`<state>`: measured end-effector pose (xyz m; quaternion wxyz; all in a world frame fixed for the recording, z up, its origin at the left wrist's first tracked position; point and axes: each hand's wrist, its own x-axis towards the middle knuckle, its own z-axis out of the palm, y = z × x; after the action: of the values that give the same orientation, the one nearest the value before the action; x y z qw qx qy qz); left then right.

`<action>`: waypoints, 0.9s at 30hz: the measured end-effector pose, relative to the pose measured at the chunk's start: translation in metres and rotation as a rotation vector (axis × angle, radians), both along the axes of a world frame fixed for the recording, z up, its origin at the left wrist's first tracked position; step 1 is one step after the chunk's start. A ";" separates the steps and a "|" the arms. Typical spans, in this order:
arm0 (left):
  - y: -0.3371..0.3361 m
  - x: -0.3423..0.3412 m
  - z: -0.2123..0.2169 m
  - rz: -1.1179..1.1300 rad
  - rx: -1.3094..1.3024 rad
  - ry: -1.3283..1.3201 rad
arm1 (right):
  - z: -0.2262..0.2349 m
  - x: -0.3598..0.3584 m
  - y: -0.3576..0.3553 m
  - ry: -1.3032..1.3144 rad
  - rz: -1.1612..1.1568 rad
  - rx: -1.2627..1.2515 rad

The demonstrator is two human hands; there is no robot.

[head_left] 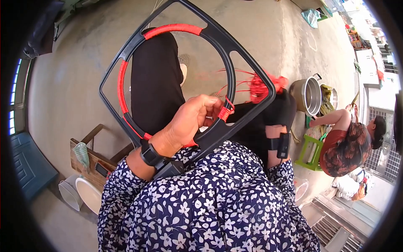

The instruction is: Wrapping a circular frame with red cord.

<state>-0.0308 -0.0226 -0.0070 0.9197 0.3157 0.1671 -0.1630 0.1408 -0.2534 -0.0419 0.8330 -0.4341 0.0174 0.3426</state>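
Observation:
A black plastic frame [247,59] with a round inner ring is held up over my lap. Parts of the ring are wound with red cord [174,28]. My left hand [189,124] grips the frame's lower edge, with the fingertips at a short red winding [226,113]. Loose red strands run right from there to a red cord bundle [262,87] behind the frame's right corner. My right forearm [275,134], with a black strap on it, rises toward that bundle. The right hand itself is hidden behind the frame and my dark trouser leg.
A metal pot [308,94] stands on the concrete floor at the right. Beside it another person [348,145] sits by a green stool [310,153]. At the lower left are a wooden stool [90,161] and white bowls [82,194].

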 end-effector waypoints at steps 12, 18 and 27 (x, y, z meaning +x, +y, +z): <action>-0.006 0.005 0.007 0.050 0.080 0.080 | -0.014 -0.080 -0.170 -1.251 -0.021 -1.682; -0.004 0.002 0.005 0.109 0.216 0.038 | 0.026 -0.102 -0.123 -1.059 0.149 -1.627; -0.006 0.002 0.007 0.063 0.286 -0.073 | 0.063 -0.061 0.037 -0.020 0.255 -0.245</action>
<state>-0.0289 -0.0284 0.0000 0.8755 0.4437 0.1648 -0.0972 0.0794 -0.2165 0.0208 0.7238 -0.5343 -0.0046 0.4366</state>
